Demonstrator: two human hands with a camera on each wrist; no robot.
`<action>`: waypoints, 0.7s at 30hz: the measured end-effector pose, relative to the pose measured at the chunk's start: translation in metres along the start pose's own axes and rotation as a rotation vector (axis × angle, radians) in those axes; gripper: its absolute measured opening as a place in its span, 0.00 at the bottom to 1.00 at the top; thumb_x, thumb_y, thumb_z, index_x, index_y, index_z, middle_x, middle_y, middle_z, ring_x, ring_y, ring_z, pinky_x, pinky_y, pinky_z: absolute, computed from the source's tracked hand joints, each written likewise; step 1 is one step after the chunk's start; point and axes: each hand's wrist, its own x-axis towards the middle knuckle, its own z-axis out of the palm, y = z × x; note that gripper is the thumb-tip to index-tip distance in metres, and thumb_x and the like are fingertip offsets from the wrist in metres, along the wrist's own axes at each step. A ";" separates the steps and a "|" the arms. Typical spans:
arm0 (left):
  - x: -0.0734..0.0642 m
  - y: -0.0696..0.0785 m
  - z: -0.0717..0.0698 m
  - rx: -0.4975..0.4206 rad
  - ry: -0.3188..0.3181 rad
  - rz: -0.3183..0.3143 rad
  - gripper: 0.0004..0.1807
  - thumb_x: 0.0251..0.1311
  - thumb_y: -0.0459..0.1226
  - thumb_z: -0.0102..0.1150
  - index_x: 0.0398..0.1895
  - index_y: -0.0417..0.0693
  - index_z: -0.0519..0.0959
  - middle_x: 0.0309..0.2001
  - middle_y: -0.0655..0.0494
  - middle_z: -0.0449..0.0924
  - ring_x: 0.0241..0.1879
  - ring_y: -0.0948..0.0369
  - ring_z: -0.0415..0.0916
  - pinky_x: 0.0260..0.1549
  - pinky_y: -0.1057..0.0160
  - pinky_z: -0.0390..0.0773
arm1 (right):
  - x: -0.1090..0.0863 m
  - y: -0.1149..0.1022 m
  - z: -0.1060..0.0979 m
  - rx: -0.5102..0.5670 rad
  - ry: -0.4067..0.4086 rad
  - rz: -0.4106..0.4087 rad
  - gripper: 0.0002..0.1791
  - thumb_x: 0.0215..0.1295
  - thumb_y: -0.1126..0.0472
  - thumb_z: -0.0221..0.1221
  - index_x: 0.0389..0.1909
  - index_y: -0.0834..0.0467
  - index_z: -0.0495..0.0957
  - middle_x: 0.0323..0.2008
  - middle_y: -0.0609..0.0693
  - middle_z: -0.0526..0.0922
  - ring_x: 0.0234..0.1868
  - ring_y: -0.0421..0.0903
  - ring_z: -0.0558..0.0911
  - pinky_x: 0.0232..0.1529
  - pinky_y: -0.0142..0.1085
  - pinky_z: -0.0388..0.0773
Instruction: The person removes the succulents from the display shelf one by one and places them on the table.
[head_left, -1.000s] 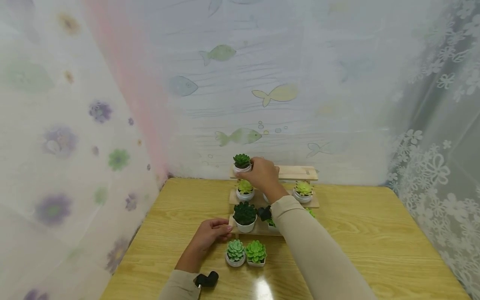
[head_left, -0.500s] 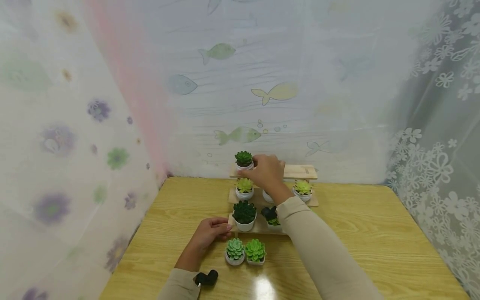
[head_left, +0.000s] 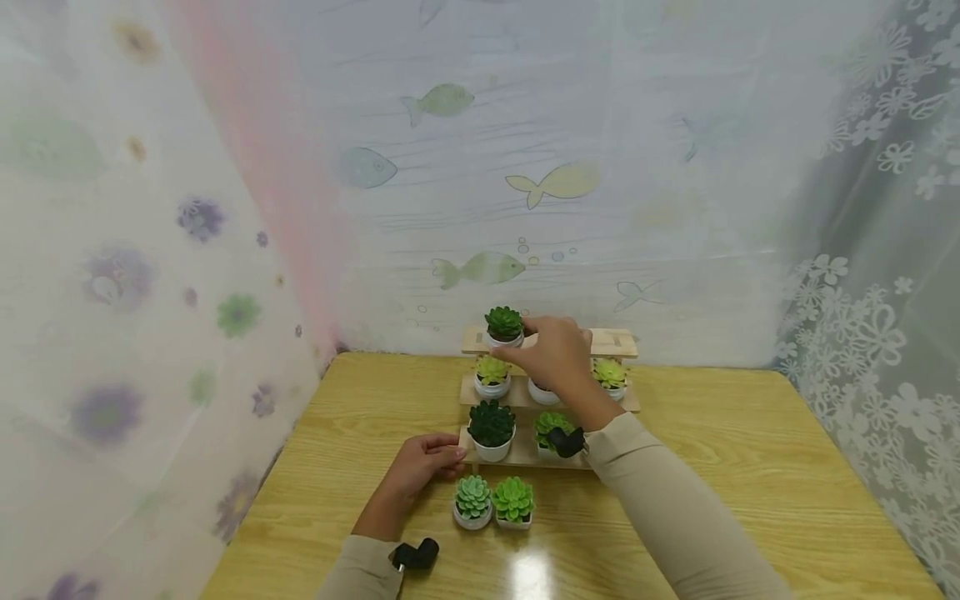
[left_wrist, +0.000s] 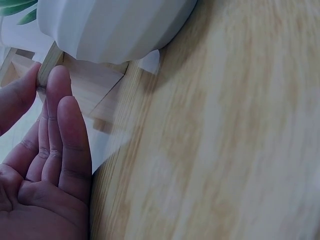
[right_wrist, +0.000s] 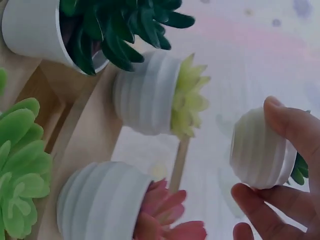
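Observation:
My right hand [head_left: 557,354] grips a small potted succulent [head_left: 504,323] with dark green leaves, thumb and fingers on its white ribbed pot [right_wrist: 260,150]. It is upright, close over the left part of the top board [head_left: 613,342] of a three-tier wooden plant stand. In the left wrist view, the thumb and index finger of my left hand [left_wrist: 55,160] pinch the end of a board [left_wrist: 50,65]; the head view places this at the lowest tier's left end. A dark green succulent [head_left: 492,425] in a white pot stands right beside that hand [head_left: 423,465].
Yellow-green succulents [head_left: 492,372] and a pink one [right_wrist: 170,212] stand on the middle tier. A bright green succulent [head_left: 552,429] shares the lowest tier. Two more potted succulents, pale green [head_left: 472,500] and bright green [head_left: 513,502], sit on the wooden table [head_left: 712,500] in front.
My right hand has carried the potted succulent a little to the right along the top board, after a slight lift. The left hand stays at the lowest board's end.

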 end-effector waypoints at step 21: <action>0.036 0.005 -0.023 0.007 -0.037 -0.002 0.26 0.65 0.40 0.71 0.61 0.33 0.79 0.41 0.50 0.90 0.38 0.60 0.88 0.38 0.61 0.87 | -0.037 0.015 -0.015 0.147 -0.017 -0.011 0.47 0.52 0.31 0.74 0.68 0.55 0.78 0.64 0.55 0.82 0.66 0.60 0.78 0.62 0.59 0.78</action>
